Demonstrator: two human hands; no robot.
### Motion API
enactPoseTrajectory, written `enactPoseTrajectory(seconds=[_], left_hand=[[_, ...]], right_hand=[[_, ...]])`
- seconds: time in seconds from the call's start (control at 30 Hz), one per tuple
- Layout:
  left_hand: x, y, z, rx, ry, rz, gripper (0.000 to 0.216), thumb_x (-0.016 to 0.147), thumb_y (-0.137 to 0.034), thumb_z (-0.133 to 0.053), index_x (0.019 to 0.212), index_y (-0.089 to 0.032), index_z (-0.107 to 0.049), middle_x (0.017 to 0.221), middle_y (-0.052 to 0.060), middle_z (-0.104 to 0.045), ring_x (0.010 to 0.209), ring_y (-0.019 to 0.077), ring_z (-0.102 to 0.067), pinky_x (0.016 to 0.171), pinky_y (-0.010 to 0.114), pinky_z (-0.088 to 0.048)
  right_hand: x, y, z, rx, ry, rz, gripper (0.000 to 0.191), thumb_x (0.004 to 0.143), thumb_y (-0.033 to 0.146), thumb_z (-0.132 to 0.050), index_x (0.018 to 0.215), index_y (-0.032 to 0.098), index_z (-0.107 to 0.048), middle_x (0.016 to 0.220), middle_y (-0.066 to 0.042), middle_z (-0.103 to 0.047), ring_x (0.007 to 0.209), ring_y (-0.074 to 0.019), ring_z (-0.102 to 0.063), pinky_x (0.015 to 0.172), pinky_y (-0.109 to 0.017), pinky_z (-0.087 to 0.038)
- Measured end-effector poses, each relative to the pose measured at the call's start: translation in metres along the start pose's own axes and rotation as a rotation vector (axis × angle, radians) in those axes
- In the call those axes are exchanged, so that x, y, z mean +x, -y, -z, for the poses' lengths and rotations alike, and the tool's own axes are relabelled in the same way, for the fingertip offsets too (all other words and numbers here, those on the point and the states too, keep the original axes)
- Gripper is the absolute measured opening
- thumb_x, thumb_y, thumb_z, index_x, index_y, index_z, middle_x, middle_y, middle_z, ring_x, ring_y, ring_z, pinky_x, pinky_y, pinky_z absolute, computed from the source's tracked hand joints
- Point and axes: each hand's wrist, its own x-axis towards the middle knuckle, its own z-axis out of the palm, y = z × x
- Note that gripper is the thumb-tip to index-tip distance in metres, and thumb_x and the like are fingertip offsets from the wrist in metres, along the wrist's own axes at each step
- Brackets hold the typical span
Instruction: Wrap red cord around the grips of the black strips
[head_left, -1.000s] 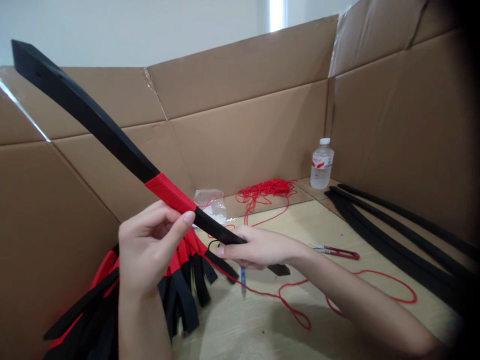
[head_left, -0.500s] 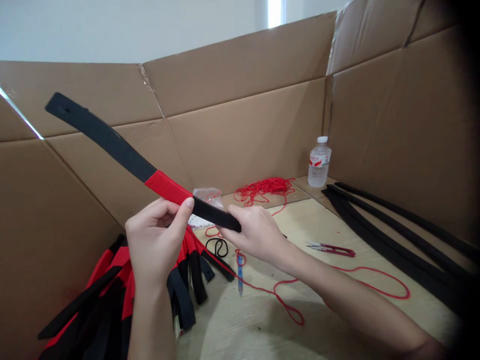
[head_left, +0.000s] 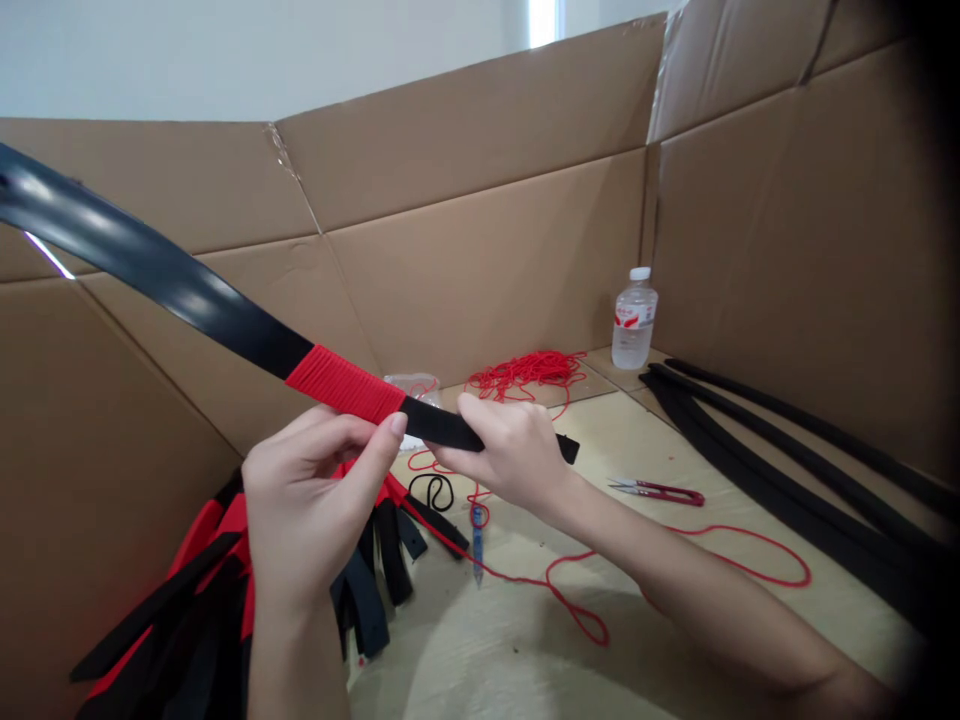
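Observation:
A long, slightly curved black strap [head_left: 187, 285] is held up in front of me, its far end rising to the upper left. Tight red cord wrapping [head_left: 346, 384] covers its middle. My left hand [head_left: 319, 490] pinches the strap at the right edge of that wrapping, thumb in front. Closed round the bare black part farther right is my right hand [head_left: 506, 455], and the strap's short end shows beyond it. A loose red cord [head_left: 525, 577] trails from behind my left hand across the tabletop.
Several red-wrapped black straps [head_left: 187, 590] are piled at lower left. Red-handled thread snips [head_left: 660, 492], a blue pen-like tool [head_left: 478, 545] and a black cord loop [head_left: 431, 492] lie on the table. Behind are a red cord heap [head_left: 529, 372], a bottle [head_left: 634, 320], black strips [head_left: 780, 470] and cardboard walls [head_left: 480, 270].
The strap has turned and come closer, its upper end now reaching the left picture edge with its shiny face showing. Its other end now shows past my right hand. Both hands keep hold.

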Motion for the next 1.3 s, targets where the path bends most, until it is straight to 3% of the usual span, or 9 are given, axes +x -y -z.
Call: enactPoseTrajectory(seconds=[0.13,0.3,0.53,0.67,0.83,1.03,1.2,1.3], left_hand=[[0.000,-0.003,0.003,-0.032,0.033,0.028,0.021,0.077,-0.021,-0.077,0.060,-0.021,-0.064,0.055,-0.005,-0.049,0.050,0.0072,-0.041,0.045,0.026,-0.030],[0.000,-0.004,0.004,-0.107,0.061,0.078,0.019,0.076,-0.021,-0.078,0.061,-0.021,-0.065,0.059,-0.004,-0.054,0.053,0.0070,-0.044,0.047,0.024,-0.031],[0.003,0.006,0.001,-0.408,0.107,0.239,0.023,0.082,-0.030,-0.073,0.063,-0.019,-0.065,0.066,0.000,-0.065,0.059,0.0106,-0.061,0.057,0.023,-0.049],[0.005,0.005,-0.007,-0.499,0.157,0.366,0.032,0.089,-0.038,-0.064,0.064,-0.019,-0.059,0.054,-0.002,-0.053,0.041,0.0067,-0.044,0.036,0.022,-0.030],[0.004,0.004,-0.020,-0.582,0.019,0.255,0.049,0.088,-0.044,-0.063,0.053,-0.019,-0.039,0.049,-0.004,-0.029,0.043,0.0073,-0.028,0.040,0.026,-0.021],[0.001,0.009,-0.028,-0.576,-0.080,0.259,0.064,0.078,-0.061,-0.066,0.047,-0.020,-0.028,0.047,-0.006,-0.018,0.040,0.0069,-0.019,0.039,0.026,-0.018],[0.002,0.007,-0.034,-0.592,-0.200,0.293,0.069,0.064,-0.075,-0.067,0.043,-0.020,-0.032,0.041,-0.006,-0.024,0.035,0.0057,-0.023,0.035,0.023,-0.018],[0.002,0.006,-0.032,-0.581,-0.164,0.325,0.065,0.064,-0.079,-0.063,0.043,-0.020,-0.045,0.039,-0.004,-0.032,0.035,0.0073,-0.030,0.034,0.023,-0.022]], right_hand=[[0.001,0.005,0.006,0.019,0.097,-0.077,0.042,0.088,0.059,-0.053,0.081,0.018,-0.061,0.057,-0.001,-0.060,0.052,-0.0150,-0.056,0.050,-0.027,-0.015],[0.001,0.007,0.012,0.079,0.121,-0.120,0.041,0.086,0.059,-0.055,0.079,0.018,-0.061,0.058,0.000,-0.059,0.053,-0.0144,-0.054,0.051,-0.027,-0.016],[0.005,0.010,0.019,0.242,0.170,-0.206,0.044,0.085,0.060,-0.056,0.072,0.018,-0.057,0.057,0.002,-0.052,0.053,-0.0115,-0.045,0.052,-0.025,-0.019],[0.007,0.008,0.021,0.300,0.195,-0.252,0.045,0.085,0.062,-0.056,0.071,0.019,-0.056,0.056,0.003,-0.047,0.052,-0.0105,-0.040,0.053,-0.025,-0.020],[0.007,0.009,0.023,0.425,0.224,-0.275,0.046,0.084,0.062,-0.058,0.067,0.019,-0.053,0.056,0.005,-0.044,0.053,-0.0096,-0.039,0.053,-0.024,-0.022],[0.004,0.014,0.027,0.600,0.307,-0.284,0.046,0.082,0.061,-0.060,0.067,0.019,-0.055,0.056,0.005,-0.044,0.054,-0.0088,-0.039,0.052,-0.023,-0.022],[0.001,0.017,0.028,0.839,0.433,-0.243,0.043,0.085,0.055,-0.059,0.066,0.018,-0.051,0.057,0.005,-0.042,0.054,-0.0080,-0.039,0.050,-0.022,-0.024],[0.000,0.018,0.027,1.021,0.544,-0.239,0.043,0.085,0.054,-0.060,0.066,0.018,-0.049,0.059,0.005,-0.040,0.055,-0.0077,-0.039,0.050,-0.022,-0.026]])
